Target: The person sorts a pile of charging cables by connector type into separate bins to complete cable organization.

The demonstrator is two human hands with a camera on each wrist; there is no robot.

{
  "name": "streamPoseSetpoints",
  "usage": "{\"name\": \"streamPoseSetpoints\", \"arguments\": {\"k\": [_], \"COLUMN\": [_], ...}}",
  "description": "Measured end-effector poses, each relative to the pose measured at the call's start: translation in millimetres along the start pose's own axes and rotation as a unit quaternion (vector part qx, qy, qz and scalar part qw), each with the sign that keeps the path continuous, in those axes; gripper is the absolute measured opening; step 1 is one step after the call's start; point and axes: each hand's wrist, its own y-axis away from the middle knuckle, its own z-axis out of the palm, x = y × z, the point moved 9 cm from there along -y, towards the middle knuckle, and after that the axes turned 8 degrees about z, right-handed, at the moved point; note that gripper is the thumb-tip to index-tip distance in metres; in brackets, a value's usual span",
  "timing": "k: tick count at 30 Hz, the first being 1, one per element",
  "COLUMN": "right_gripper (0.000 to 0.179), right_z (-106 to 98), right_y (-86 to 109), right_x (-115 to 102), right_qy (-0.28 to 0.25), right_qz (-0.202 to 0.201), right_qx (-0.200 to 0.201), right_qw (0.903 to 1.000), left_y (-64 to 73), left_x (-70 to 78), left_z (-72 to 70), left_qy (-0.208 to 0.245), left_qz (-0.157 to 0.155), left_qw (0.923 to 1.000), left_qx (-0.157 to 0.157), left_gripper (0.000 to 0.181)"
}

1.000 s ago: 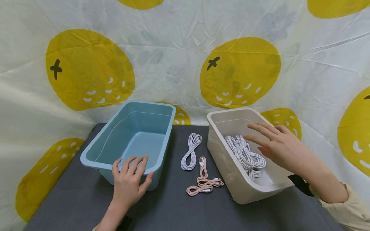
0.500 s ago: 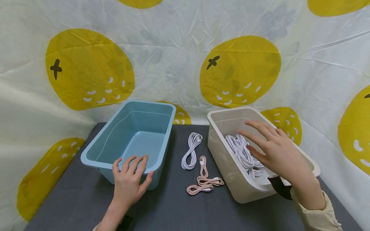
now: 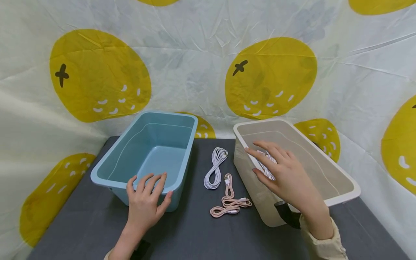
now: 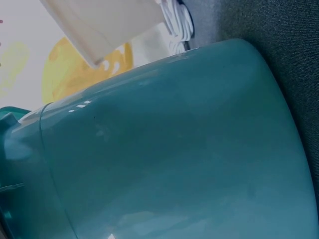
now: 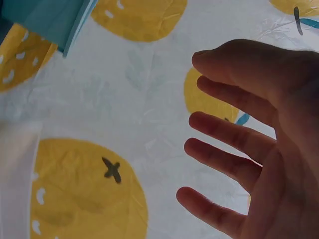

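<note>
My left hand [image 3: 145, 202] rests its spread fingers on the near rim of the blue bin [image 3: 185, 159]; the left wrist view is filled by that bin's outer wall [image 4: 164, 139]. Over the beige bin [image 3: 251, 180] hovers my right hand [image 3: 286, 173], fingers spread and holding nothing, as the right wrist view also shows. Inside the beige bin lie bundled white cables [image 3: 267, 164], mostly hidden behind the right hand. Between the bins, on the dark cloth, are a looped white cable [image 3: 212, 169] and several pink cables [image 3: 230, 204] tied in loops.
A dark cloth [image 3: 191, 231] covers the table. Behind both bins hangs a white curtain [image 3: 188, 79] with large yellow fruit prints. The beige bin stands at the right, its long side angled toward the front right.
My right hand has moved left across the beige bin, toward its left rim, and now covers most of the white cables. The left hand has stayed on the blue bin's rim.
</note>
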Motion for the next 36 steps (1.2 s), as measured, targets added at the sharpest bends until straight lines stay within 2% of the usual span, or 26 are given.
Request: {"name": "streamPoseSetpoints", "arguments": {"k": [3, 6, 12, 17, 21, 26, 30, 36], "right_gripper": [0.056, 0.055, 0.053, 0.06, 0.068, 0.073, 0.077, 0.077], "right_z": [14, 29, 63, 96, 130, 172, 199, 226], "right_y": [-0.7, -0.5, 1.3, 1.1, 2.9, 8.5, 11.8, 13.7], "right_x": [-8, -17, -32, -31, -28, -24, -24, -16], "right_qy": [-0.004, -0.005, -0.006, 0.009, 0.024, 0.018, 0.008, 0.005], "right_qz": [0.01, 0.018, 0.006, 0.008, 0.002, -0.008, -0.011, 0.027], "right_qx": [-0.009, -0.021, -0.04, -0.062, -0.097, -0.16, -0.215, -0.289], "right_qw": [0.9999, 0.9996, 0.9992, 0.998, 0.9949, 0.9869, 0.9766, 0.9569], "left_y": [-0.1, 0.1, 0.5, 1.3, 1.4, 0.8, 0.7, -0.2], "left_x": [-0.2, -0.4, -1.5, -1.4, -1.3, -0.7, -0.6, -0.6], "left_z": [-0.1, -0.3, -0.6, -0.3, -0.2, -0.6, -1.1, -0.2], "left_qy": [-0.001, -0.002, -0.004, -0.003, -0.002, -0.005, -0.005, -0.004], "left_qz": [0.0, 0.0, -0.002, -0.002, -0.003, 0.001, 0.002, 0.003], "left_qw": [1.0, 1.0, 1.0, 1.0, 1.0, 1.0, 1.0, 1.0], "left_qx": [0.0, -0.001, -0.003, -0.005, -0.005, -0.005, -0.002, -0.003], "left_gripper": [0.049, 0.049, 0.049, 0.049, 0.049, 0.049, 0.048, 0.048]}}
